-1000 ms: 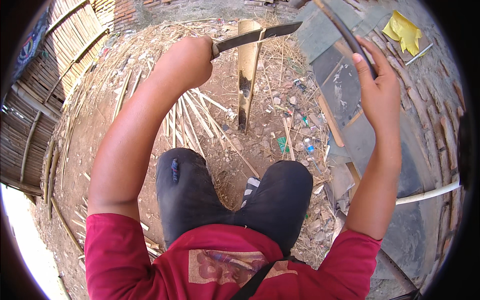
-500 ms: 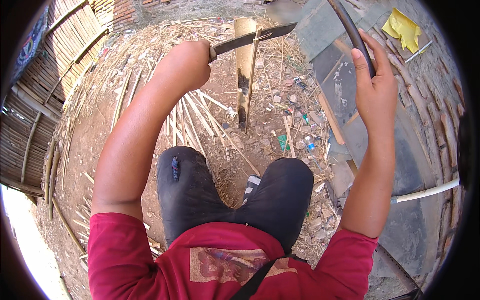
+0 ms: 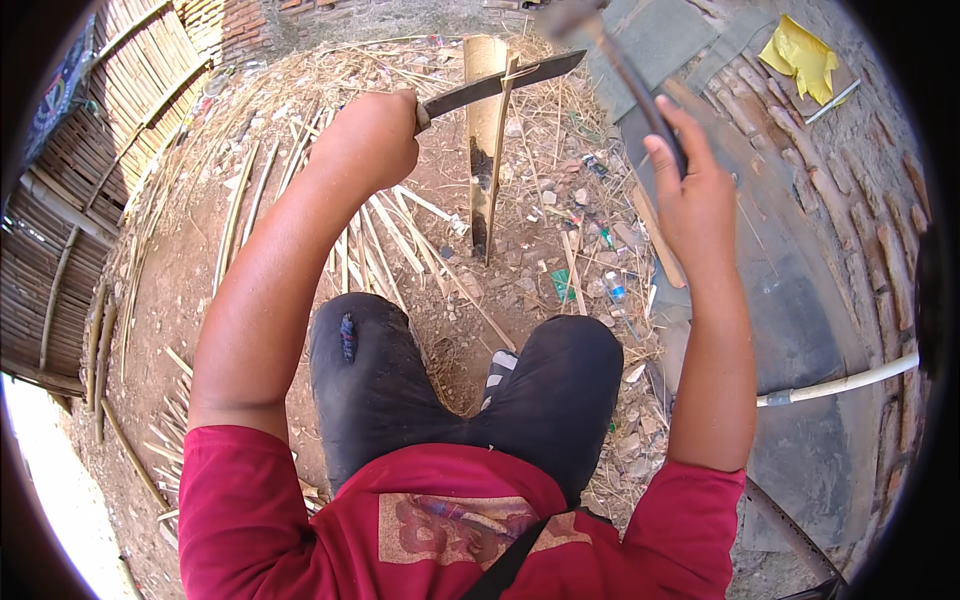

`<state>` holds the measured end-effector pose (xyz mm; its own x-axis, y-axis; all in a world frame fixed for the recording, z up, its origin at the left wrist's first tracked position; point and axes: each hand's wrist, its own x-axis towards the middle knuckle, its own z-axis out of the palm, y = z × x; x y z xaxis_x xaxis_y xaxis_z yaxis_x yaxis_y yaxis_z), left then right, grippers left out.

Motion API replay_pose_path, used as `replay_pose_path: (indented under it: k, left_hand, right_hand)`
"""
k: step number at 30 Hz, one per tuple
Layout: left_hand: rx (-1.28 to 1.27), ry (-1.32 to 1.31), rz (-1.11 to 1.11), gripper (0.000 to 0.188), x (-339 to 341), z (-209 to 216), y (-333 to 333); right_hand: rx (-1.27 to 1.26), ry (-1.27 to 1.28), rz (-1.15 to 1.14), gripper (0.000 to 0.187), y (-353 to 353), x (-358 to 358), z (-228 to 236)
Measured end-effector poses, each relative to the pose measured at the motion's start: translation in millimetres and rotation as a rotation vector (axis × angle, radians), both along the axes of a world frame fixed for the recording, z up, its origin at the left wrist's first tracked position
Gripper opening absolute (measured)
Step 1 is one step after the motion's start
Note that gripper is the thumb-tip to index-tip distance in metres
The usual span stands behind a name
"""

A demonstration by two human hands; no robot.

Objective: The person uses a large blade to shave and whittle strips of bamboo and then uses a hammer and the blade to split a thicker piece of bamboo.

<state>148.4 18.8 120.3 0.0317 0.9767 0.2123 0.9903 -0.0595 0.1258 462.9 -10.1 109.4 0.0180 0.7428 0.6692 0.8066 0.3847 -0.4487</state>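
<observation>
My left hand (image 3: 365, 145) is closed round the handle of a machete (image 3: 547, 70), its blade pointing right and slightly away from me. The blade crosses an upright split bamboo piece (image 3: 484, 125) and sits at the top end of a narrow bamboo strip (image 3: 498, 155) along its right side. I cannot tell how deep the edge is in. My right hand (image 3: 697, 205) grips the dark handle of a hammer (image 3: 640, 90). The hammer's head is raised at the top, blurred, to the right of and beyond the blade tip.
Loose bamboo strips (image 3: 375, 245) lie on the dirt between my knees and the bamboo, with more at left. A plastic bottle (image 3: 614, 288) and litter lie right of centre. Dark sheets (image 3: 800, 320) cover the right side, beside a yellow wrapper (image 3: 803, 60) and a white pipe (image 3: 850, 380).
My right hand has swung left with the hammer, and the hammer's head has come into view near the machete's tip. The left hand and machete have hardly moved.
</observation>
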Motion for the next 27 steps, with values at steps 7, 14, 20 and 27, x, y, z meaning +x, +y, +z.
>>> replay_pose_path:
  k: [7, 14, 20, 27]
  left_hand:
    - [0.001, 0.01, 0.024, 0.018, -1.8, -11.5, 1.7]
    - [-0.061, 0.037, 0.014, 0.026, 3.5, -8.5, 0.5]
    - [-0.024, -0.024, 0.008, 0.018, -0.8, -18.8, 3.0]
    - [-0.047, 0.036, -0.009, 0.025, -0.3, -22.5, 2.1]
  right_hand:
    - [0.082, 0.167, 0.017, 0.037, -5.9, 3.9, 23.5]
    - [-0.128, 0.038, 0.026, 0.034, 3.1, 3.4, -16.7]
    - [0.127, 0.208, -0.009, 0.037, 0.1, 3.0, 11.0]
    - [-0.125, -0.003, -0.06, 0.039, 3.0, 11.8, -11.4]
